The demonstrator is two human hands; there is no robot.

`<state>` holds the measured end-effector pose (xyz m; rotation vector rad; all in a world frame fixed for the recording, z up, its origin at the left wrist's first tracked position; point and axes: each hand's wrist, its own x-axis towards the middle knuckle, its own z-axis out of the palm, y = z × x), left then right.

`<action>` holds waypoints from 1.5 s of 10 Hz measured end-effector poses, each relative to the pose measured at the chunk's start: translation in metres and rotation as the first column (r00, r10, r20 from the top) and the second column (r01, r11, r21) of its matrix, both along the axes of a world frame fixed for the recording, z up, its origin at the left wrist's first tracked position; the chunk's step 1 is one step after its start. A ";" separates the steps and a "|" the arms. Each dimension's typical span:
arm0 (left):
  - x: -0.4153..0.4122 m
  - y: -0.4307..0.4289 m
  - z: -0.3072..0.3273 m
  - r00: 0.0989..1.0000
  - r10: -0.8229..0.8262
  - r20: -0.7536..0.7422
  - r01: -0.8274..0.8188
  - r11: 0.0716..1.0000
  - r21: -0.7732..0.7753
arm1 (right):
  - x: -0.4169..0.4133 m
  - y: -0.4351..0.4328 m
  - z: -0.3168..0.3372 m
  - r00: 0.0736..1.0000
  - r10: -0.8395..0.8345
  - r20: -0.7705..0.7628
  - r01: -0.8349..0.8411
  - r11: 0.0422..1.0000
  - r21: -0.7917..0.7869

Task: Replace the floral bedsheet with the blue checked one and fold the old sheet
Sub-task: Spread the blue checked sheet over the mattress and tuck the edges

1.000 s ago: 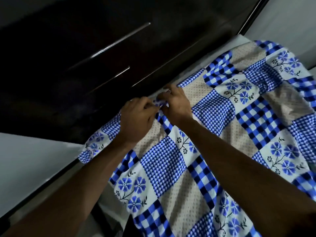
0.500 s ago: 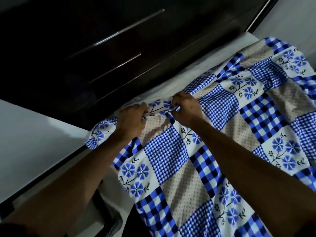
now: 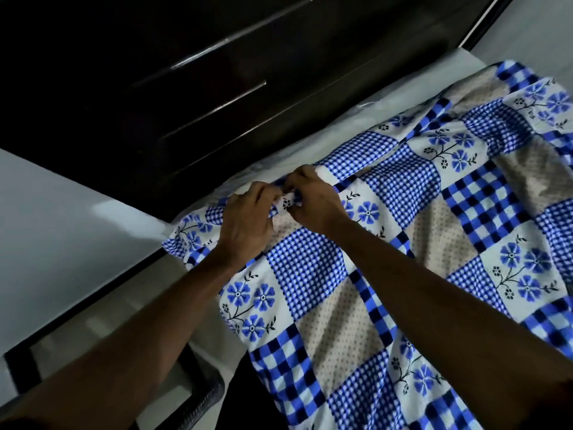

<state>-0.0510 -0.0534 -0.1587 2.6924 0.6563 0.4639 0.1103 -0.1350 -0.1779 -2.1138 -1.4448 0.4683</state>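
Hands: left hand [image 3: 248,217] and right hand [image 3: 314,201], side by side, pinch the sheet [image 3: 310,268] edge.
Slack: lies rightward along the mattress [image 3: 325,141]; right hand nearer.

Legible text, labels, brands, numbers, signs: none. Sole printed surface: blue checked bedsheet [image 3: 304,274], centre and right of the frame, bearing checks, dots and flowers only, no lettering.
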 end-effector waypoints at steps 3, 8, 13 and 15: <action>-0.037 0.039 -0.008 0.762 -0.119 -0.636 -0.051 0.969 -0.243 | 0.021 -0.014 -0.005 0.975 -0.223 0.004 0.223 0.975 -0.016; -0.082 0.019 -0.004 0.899 -0.004 -0.438 -0.436 -0.103 -0.894 | -0.076 -0.015 0.003 0.929 0.370 -0.002 -0.341 0.856 -0.388; -0.083 0.033 -0.101 0.651 0.092 -0.754 -0.348 0.918 -0.188 | -0.100 -0.024 0.044 0.698 0.694 0.175 -0.528 0.664 -0.529; -0.090 0.068 -0.107 0.730 0.079 -0.679 -0.313 0.922 -0.229 | -0.139 -0.005 0.009 0.900 0.428 -0.083 -0.391 0.710 -0.586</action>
